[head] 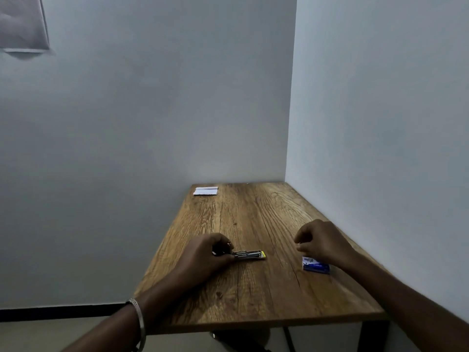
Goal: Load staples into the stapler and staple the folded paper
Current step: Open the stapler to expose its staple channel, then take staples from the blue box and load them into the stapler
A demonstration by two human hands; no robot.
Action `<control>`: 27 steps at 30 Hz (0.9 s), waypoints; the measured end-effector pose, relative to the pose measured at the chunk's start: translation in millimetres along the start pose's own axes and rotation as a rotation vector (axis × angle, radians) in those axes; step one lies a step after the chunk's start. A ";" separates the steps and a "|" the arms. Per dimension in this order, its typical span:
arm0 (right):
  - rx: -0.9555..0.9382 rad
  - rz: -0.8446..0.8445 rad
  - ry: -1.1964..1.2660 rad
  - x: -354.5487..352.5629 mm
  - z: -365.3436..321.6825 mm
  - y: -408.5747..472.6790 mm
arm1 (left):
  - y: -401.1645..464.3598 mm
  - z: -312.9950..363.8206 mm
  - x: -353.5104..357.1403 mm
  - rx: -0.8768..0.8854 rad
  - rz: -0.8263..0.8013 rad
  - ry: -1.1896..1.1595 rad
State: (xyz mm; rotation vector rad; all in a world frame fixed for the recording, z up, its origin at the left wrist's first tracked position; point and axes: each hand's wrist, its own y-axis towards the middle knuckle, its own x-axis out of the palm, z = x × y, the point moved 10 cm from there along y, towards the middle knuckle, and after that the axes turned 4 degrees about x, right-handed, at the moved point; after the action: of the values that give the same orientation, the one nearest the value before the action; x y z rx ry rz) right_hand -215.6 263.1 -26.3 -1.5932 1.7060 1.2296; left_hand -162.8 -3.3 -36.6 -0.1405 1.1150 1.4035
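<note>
1. At the far left corner of the wooden table, close to the back wall, lay the folded paper, a small white stack lying flat and well apart from both hands. It had presumably been parked there to keep the near working area free until stapling.

2. Nearer the person, the left hand rested on the tabletop with its fingers curled round the rear end of the stapler, pinning it down. A metal bangle sat on that wrist. The grasp looked like a steadying one, so that the tool would not slide while staples were fed in.

3. The stapler lay lengthwise on the wood, its dark body pointing right and a yellow tip at the free end. A long metal channel seemed to face up, which suggested it was opened for loading, though the detail was too small to be sure.

4. To the right, the right hand hovered just above the table with thumb and fingertips pinched together. Whether a strip of staples sat in that pinch could not be told; nothing was plainly visible between the fingers.

5. Directly below and beside that hand sat the blue staple box, near the table's right edge by the side wall, within easy reach of the loading hand. By this judgement the loading step was under way and no stapling had begun
</note>
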 end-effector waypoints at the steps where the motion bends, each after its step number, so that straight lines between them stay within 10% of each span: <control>1: 0.009 -0.016 -0.010 3.2 5.4 1.2 | 0.3 -0.8 0.6 -0.001 0.000 0.001; 27: 0.086 0.126 0.319 -24.7 45.9 -70.6 | -3.2 -4.0 2.6 -0.031 -0.024 0.054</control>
State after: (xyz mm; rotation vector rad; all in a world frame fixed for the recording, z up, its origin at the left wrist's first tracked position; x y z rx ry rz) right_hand -153.2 321.4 -46.4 -1.7231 2.0542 0.9819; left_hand -162.8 -5.0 -42.0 -0.2145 1.1331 1.4027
